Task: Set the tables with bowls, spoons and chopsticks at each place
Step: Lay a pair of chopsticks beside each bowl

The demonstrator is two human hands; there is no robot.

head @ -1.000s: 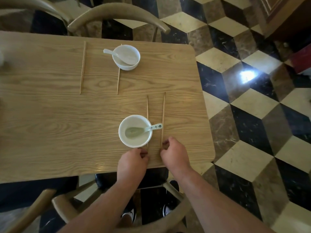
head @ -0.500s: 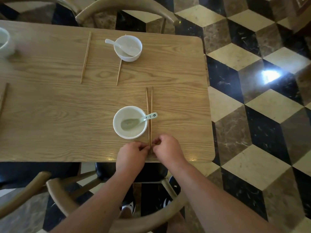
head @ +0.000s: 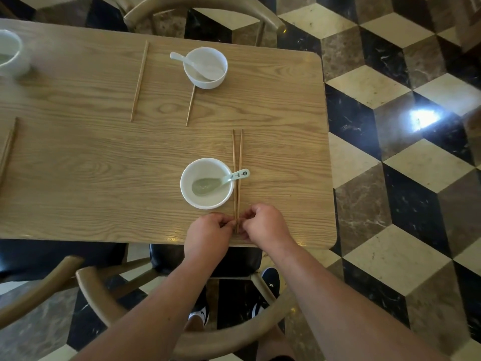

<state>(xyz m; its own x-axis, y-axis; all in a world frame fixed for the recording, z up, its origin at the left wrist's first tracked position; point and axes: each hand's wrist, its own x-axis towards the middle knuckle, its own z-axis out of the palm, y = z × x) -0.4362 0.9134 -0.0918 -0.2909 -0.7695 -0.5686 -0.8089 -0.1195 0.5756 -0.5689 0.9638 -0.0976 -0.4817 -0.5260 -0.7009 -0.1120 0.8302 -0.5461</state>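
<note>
Hands, two, bare, working at the near edge of the surface [head: 78, 165]: left hand [head: 208, 235] and right hand [head: 263, 225], fingers curled, each pinching the near end of the near chopsticks [head: 236, 209] from its own side. Remaining items, left to right. Left-edge bowl [head: 9, 56]: white, blurred, cut by the frame, on the far left of the surface. Left-edge chopsticks [head: 9, 142]: wooden, slanted, partly out of frame. Far-left chopstick [head: 139, 81]: single, lying lengthwise, well apart from its partner. Far-right chopstick [head: 190, 105]: single, its far end hidden under the far bowl [head: 205, 67], which is white. Far spoon [head: 182, 59]: white, resting in that bowl, handle over the rim to the left. Near bowl [head: 207, 183]: white, upright, just left of the near chopsticks. Near spoon [head: 238, 175]: pale, lying in the near bowl, its patterned handle passing over the rim to the right and crossing above both sticks. Change noted: a second ago the near chopsticks lay apart, one held in each hand; half a second ago they had been drawn together; now they lie side by side, touching at the held ends, far tips slightly parted. Bowls, spoons and far chopsticks unchanged in position. Floor [head: 390, 178]: cube-pattern tiles, right of the surface.
</note>
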